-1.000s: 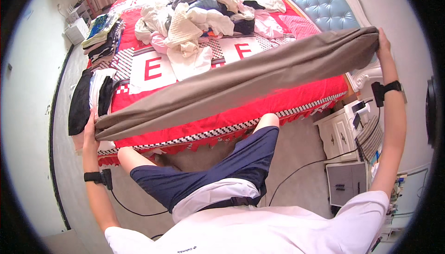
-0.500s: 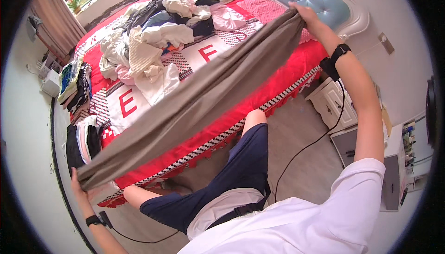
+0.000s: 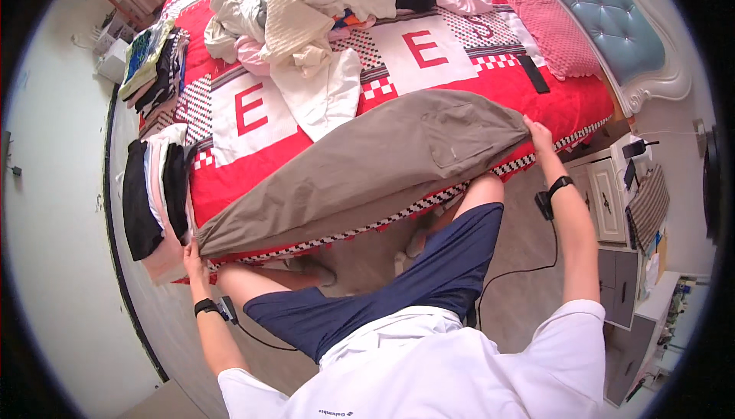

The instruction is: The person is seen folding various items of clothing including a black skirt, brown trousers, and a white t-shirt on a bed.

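Grey-brown trousers [image 3: 344, 170] lie stretched lengthwise along the near edge of the bed, with a patch pocket showing toward their right part. My left hand [image 3: 194, 258] is closed on their gathered left end, beside a stack of folded clothes [image 3: 157, 197]. At the other end, my right hand [image 3: 539, 134] pinches the right tip over the bed's edge. Most of the cloth rests on the red patterned bedspread [image 3: 306, 126]; its underside is hidden.
A heap of loose clothes [image 3: 321, 6] covers the far middle of the bed. Another folded pile [image 3: 157, 67] sits at the left edge. Near the pink pillow [image 3: 536, 21] lies a dark flat object [image 3: 533, 74]. A white nightstand [image 3: 605, 197] stands right; a cable [image 3: 528, 270] trails from my right wrist.
The trousers have come down from a taut, raised diagonal onto the bed. My right hand has lowered, and my view has shifted toward the near side.
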The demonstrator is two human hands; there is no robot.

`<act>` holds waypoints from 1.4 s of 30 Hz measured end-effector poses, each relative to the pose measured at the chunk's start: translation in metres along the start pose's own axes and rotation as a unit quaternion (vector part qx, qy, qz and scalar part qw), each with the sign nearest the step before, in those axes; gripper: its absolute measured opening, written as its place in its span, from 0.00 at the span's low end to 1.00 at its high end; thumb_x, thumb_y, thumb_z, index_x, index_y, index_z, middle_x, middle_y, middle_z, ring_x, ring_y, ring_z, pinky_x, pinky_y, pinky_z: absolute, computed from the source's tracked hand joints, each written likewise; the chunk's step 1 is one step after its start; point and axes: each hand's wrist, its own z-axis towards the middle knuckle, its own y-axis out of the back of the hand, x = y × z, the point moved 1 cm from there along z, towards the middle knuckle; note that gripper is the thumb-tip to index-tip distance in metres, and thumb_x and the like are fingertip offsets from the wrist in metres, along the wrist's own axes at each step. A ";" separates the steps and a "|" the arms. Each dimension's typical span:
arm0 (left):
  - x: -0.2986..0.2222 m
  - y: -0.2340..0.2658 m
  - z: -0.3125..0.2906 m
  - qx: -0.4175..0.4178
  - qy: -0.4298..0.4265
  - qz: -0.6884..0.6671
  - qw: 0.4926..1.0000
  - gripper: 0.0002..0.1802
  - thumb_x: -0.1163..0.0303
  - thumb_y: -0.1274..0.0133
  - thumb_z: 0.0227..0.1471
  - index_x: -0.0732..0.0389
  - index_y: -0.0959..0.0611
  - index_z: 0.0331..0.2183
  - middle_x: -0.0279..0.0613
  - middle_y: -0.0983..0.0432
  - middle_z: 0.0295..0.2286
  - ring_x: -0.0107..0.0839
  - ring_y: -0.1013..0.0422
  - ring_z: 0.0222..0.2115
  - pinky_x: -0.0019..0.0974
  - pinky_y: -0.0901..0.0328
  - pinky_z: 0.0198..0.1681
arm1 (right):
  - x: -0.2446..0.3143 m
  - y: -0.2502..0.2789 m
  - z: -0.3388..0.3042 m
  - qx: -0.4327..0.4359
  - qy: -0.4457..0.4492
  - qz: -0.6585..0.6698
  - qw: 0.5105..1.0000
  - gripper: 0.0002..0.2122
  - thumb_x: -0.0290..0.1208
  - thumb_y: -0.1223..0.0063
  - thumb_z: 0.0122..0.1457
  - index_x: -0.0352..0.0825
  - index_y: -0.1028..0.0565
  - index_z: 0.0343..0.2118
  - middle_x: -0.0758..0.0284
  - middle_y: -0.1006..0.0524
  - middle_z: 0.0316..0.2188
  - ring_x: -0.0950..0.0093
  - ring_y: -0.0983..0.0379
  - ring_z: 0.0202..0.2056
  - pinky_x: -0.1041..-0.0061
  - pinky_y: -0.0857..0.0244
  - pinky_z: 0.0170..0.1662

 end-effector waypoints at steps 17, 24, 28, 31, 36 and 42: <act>0.032 -0.003 -0.030 -0.028 0.092 0.262 0.960 0.28 0.51 0.34 0.51 0.67 0.22 0.39 0.44 0.23 0.36 0.30 0.28 0.34 0.33 0.31 0.38 | -0.011 0.016 -0.032 -0.033 -0.009 0.057 0.998 0.17 0.46 0.40 0.60 0.33 0.19 0.35 0.72 0.21 0.32 0.82 0.28 0.35 0.80 0.35 0.41; 0.027 -0.024 -0.073 0.045 -0.035 0.177 0.983 0.17 0.54 0.41 0.59 0.60 0.18 0.35 0.28 0.25 0.32 0.18 0.34 0.34 0.26 0.38 0.39 | -0.027 0.038 -0.022 -0.039 0.028 -0.151 0.987 0.24 0.53 0.43 0.60 0.29 0.19 0.30 0.71 0.24 0.25 0.81 0.34 0.30 0.77 0.36 0.39; -0.003 -0.008 -0.092 0.108 -0.068 0.285 0.950 0.25 0.53 0.42 0.59 0.59 0.28 0.18 0.21 0.37 0.20 0.17 0.44 0.24 0.27 0.48 0.27 | -0.026 0.005 -0.020 -0.035 0.049 -0.098 0.993 0.25 0.53 0.44 0.61 0.29 0.22 0.23 0.74 0.29 0.20 0.83 0.38 0.25 0.78 0.40 0.31; -0.007 -0.035 -0.088 0.147 -0.166 0.458 0.861 0.26 0.54 0.41 0.58 0.63 0.29 0.19 0.21 0.37 0.18 0.18 0.45 0.22 0.31 0.47 0.23 | -0.029 0.043 -0.006 -0.046 0.066 -0.110 0.991 0.25 0.53 0.43 0.61 0.31 0.21 0.23 0.75 0.29 0.20 0.84 0.39 0.24 0.79 0.42 0.30; -0.035 -0.031 -0.097 0.122 -0.170 0.412 0.887 0.22 0.55 0.41 0.58 0.64 0.21 0.23 0.22 0.33 0.18 0.17 0.42 0.22 0.30 0.46 0.22 | -0.008 0.009 -0.033 -0.033 0.020 -0.063 0.997 0.22 0.52 0.42 0.61 0.35 0.23 0.23 0.77 0.28 0.23 0.84 0.38 0.25 0.80 0.42 0.31; -0.096 -0.034 -0.098 0.066 -0.133 0.192 0.970 0.15 0.58 0.42 0.60 0.62 0.14 0.33 0.26 0.23 0.26 0.16 0.31 0.28 0.25 0.37 0.34 | 0.060 0.026 -0.016 -0.015 0.019 0.078 0.997 0.17 0.50 0.43 0.61 0.39 0.20 0.31 0.75 0.22 0.29 0.81 0.29 0.30 0.78 0.36 0.37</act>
